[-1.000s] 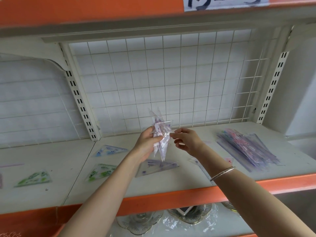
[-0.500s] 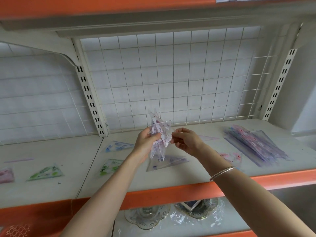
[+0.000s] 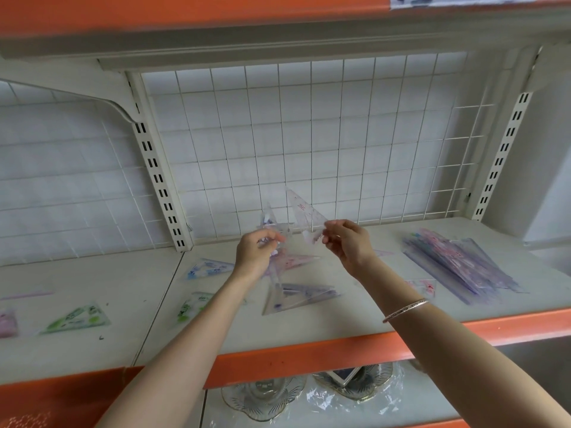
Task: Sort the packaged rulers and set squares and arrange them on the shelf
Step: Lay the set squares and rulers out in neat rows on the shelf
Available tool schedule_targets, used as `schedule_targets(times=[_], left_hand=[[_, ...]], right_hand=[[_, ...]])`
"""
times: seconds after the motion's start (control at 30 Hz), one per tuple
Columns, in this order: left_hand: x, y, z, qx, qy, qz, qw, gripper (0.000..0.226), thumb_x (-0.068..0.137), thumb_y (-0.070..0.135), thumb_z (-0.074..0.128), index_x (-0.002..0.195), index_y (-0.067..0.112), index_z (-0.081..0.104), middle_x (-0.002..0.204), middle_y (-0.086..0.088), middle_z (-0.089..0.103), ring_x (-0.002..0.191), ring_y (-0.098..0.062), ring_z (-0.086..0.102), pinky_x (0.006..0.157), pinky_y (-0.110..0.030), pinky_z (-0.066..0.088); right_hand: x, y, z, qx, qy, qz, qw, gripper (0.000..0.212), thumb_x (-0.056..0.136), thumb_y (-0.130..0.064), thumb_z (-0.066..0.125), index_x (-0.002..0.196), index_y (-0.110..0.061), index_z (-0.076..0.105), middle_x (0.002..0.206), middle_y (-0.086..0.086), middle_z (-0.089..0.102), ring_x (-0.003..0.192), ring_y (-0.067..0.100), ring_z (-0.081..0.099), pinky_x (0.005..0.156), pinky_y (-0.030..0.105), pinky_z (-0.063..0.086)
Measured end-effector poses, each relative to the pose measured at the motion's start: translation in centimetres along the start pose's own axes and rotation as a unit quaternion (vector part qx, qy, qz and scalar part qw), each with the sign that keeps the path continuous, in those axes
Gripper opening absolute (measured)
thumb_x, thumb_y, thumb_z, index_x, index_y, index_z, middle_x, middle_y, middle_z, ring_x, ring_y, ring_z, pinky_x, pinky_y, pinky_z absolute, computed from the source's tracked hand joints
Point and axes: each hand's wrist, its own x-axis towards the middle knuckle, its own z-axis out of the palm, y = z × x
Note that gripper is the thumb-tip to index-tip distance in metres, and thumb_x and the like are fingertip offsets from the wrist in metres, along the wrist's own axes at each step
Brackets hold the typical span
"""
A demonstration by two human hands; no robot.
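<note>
My left hand (image 3: 255,253) grips a small bunch of clear packaged set squares (image 3: 279,242) above the shelf (image 3: 309,332). My right hand (image 3: 347,242) pinches a single clear set square with pink print (image 3: 304,216), held up and apart from the bunch. On the shelf below lie a purple set square (image 3: 298,298), a blue one (image 3: 210,268), and green ones (image 3: 191,307) (image 3: 77,318). A heap of packaged rulers and set squares (image 3: 457,267) lies at the right, and a small pink set square (image 3: 423,287) rests near my right forearm.
A white wire grid (image 3: 309,143) backs the shelf, with slotted uprights (image 3: 157,177) (image 3: 500,156). An upper shelf (image 3: 247,13) overhangs. Glass dishes (image 3: 262,396) in plastic sit on the level below. A pink packet (image 3: 7,322) lies at the far left edge.
My right hand has drawn one set square out of the bunch and moved it right and up. The left hand keeps the rest. The view has shifted slightly, showing more shelf.
</note>
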Motion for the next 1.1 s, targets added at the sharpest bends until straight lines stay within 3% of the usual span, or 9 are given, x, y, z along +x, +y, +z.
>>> schedule_targets(times=[0.2,0.33,0.43,0.53,0.6,0.7,0.8,0.87,1.1], left_hand=[[-0.9,0.9,0.6,0.210,0.064,0.159,0.962,0.025,0.095,0.004,0.051,0.113,0.007,0.068,0.114,-0.007,0.062,0.098,-0.022,0.060,0.083,-0.021,0.043],[-1.3,1.8,1.0,0.255,-0.013,0.172,0.951,0.035,0.096,0.028,0.056,0.124,0.008,0.062,0.122,-0.004,0.056,0.107,-0.020,0.057,0.088,-0.024,0.040],[-1.4,1.9,1.2,0.269,-0.038,0.183,0.945,0.039,0.090,0.033,0.064,0.120,0.009,0.065,0.118,-0.002,0.058,0.103,-0.020,0.058,0.084,-0.028,0.043],[-1.4,1.8,1.0,0.267,-0.002,0.196,0.943,0.023,0.091,0.022,0.064,0.108,0.008,0.071,0.106,-0.005,0.063,0.093,-0.023,0.060,0.071,-0.023,0.038],[-1.2,1.8,0.6,0.233,0.041,0.176,0.956,0.020,0.090,0.021,0.064,0.101,0.008,0.073,0.099,-0.006,0.066,0.086,-0.020,0.059,0.067,-0.021,0.035],[-0.9,2.2,0.0,0.151,0.070,0.114,0.979,0.019,0.088,0.021,0.068,0.096,0.006,0.075,0.094,-0.004,0.070,0.083,-0.014,0.061,0.067,-0.016,0.039],[-0.3,2.1,-0.8,0.016,0.042,0.015,0.999,0.016,0.084,0.016,0.071,0.095,0.006,0.075,0.089,-0.003,0.070,0.080,-0.016,0.064,0.066,-0.013,0.051],[0.1,1.8,-1.1,-0.075,0.023,-0.045,0.996,0.014,0.080,0.014,0.073,0.092,0.008,0.076,0.088,-0.009,0.072,0.082,-0.025,0.068,0.079,-0.031,0.058],[0.2,0.5,-1.7,-0.088,-0.014,-0.089,0.992,0.016,0.081,0.014,0.074,0.096,0.008,0.076,0.091,-0.005,0.075,0.089,-0.021,0.070,0.084,-0.035,0.057]], right_hand=[[-0.5,-0.3,0.7,-0.230,0.063,-0.136,0.962,0.021,0.084,0.007,0.049,0.094,-0.006,0.061,0.062,0.009,0.056,0.048,0.022,0.061,0.053,0.028,0.052],[-1.2,-0.4,1.8,-0.300,0.047,-0.156,0.940,0.013,0.085,0.002,0.055,0.085,0.002,0.068,0.063,0.012,0.066,0.053,0.022,0.067,0.062,0.030,0.059],[-1.4,-0.6,2.5,-0.318,0.031,-0.164,0.933,0.009,0.084,-0.002,0.061,0.081,0.002,0.069,0.067,0.012,0.069,0.055,0.018,0.069,0.059,0.023,0.058],[-1.5,-0.8,3.0,-0.277,-0.006,-0.163,0.947,0.008,0.084,-0.006,0.066,0.081,0.000,0.069,0.066,0.009,0.069,0.056,0.020,0.070,0.068,0.032,0.060],[-1.3,-0.7,3.0,-0.285,-0.022,-0.187,0.940,0.009,0.084,-0.011,0.067,0.090,-0.005,0.070,0.068,0.003,0.068,0.057,0.014,0.067,0.068,0.023,0.057],[-0.9,-0.4,2.4,-0.415,-0.006,-0.256,0.873,0.026,0.079,-0.012,0.073,0.105,-0.014,0.068,0.092,0.000,0.062,0.070,0.010,0.055,0.062,0.005,0.039],[-0.3,0.2,1.8,-0.526,-0.020,-0.281,0.803,0.044,0.074,-0.010,0.074,0.116,-0.019,0.063,0.112,0.002,0.060,0.096,0.016,0.051,0.073,0.015,0.035],[-0.1,0.5,1.7,-0.560,-0.019,-0.280,0.779,0.048,0.075,-0.010,0.073,0.121,-0.020,0.060,0.114,0.001,0.061,0.107,0.019,0.049,0.079,0.022,0.038],[-0.1,0.2,2.0,-0.616,-0.054,-0.311,0.721,0.038,0.082,-0.007,0.067,0.119,-0.010,0.061,0.112,0.007,0.061,0.100,0.025,0.058,0.083,0.032,0.047]])
